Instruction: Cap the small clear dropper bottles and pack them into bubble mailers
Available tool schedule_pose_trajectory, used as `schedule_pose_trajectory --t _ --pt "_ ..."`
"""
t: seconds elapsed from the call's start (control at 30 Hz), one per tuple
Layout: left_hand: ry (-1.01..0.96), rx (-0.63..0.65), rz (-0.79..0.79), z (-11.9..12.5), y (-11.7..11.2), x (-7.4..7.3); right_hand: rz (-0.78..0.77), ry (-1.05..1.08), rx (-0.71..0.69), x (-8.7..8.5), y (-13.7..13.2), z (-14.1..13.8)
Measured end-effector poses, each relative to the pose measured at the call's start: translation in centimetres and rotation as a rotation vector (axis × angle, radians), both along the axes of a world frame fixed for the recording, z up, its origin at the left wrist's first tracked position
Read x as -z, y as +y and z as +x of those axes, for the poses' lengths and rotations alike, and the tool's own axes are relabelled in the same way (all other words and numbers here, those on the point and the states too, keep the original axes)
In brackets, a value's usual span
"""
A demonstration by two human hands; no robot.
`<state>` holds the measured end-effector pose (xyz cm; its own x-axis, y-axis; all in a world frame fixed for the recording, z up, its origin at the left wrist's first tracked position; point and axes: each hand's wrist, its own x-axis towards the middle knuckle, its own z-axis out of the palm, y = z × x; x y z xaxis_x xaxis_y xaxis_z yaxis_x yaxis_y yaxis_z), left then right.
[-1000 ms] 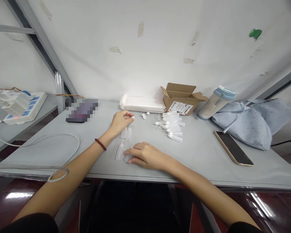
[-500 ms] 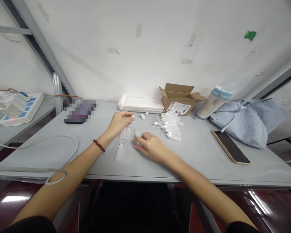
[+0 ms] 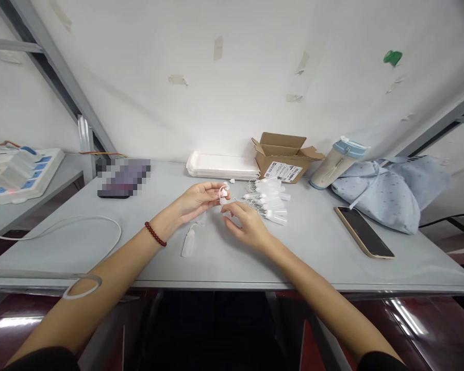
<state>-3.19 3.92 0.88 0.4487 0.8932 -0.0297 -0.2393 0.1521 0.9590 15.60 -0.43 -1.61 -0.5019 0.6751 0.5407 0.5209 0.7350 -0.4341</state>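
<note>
My left hand [image 3: 195, 200] and my right hand [image 3: 245, 224] meet above the middle of the grey table [image 3: 147, 242]. Between their fingertips is a small white cap with a loop [image 3: 223, 194], pinched by the left fingers. The right fingers pinch a small clear bottle just below it. A red bead bracelet is on my left wrist. One small clear bottle [image 3: 188, 242] lies on the table below my left hand. A pile of capped clear bottles [image 3: 268, 203] lies just right of my hands.
A stack of white trays [image 3: 222, 166] and an open cardboard box [image 3: 284, 157] stand at the back. A tumbler [image 3: 334, 163], blue cloth bag [image 3: 386, 191] and phone [image 3: 363, 232] are on the right. A white cable [image 3: 81, 226] loops on the left, by a power strip [image 3: 19, 175].
My right hand lifted a bottle off the table and rose to meet my left hand, which came toward the middle with the cap. Fewer bottles lie below the hands.
</note>
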Motion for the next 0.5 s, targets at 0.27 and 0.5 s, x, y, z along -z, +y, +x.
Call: schedule_pose_trajectory --t 0.27,0.5 --pt "0.014 0.048 0.082 -0.31 0.08 0.12 -0.208 0.197 -0.004 -0.52 -0.17 -0.18" --pt "0.032 0.042 0.123 -0.16 -0.04 -0.15 -0.599 0.517 -0.064 -0.93 0.15 -0.14"
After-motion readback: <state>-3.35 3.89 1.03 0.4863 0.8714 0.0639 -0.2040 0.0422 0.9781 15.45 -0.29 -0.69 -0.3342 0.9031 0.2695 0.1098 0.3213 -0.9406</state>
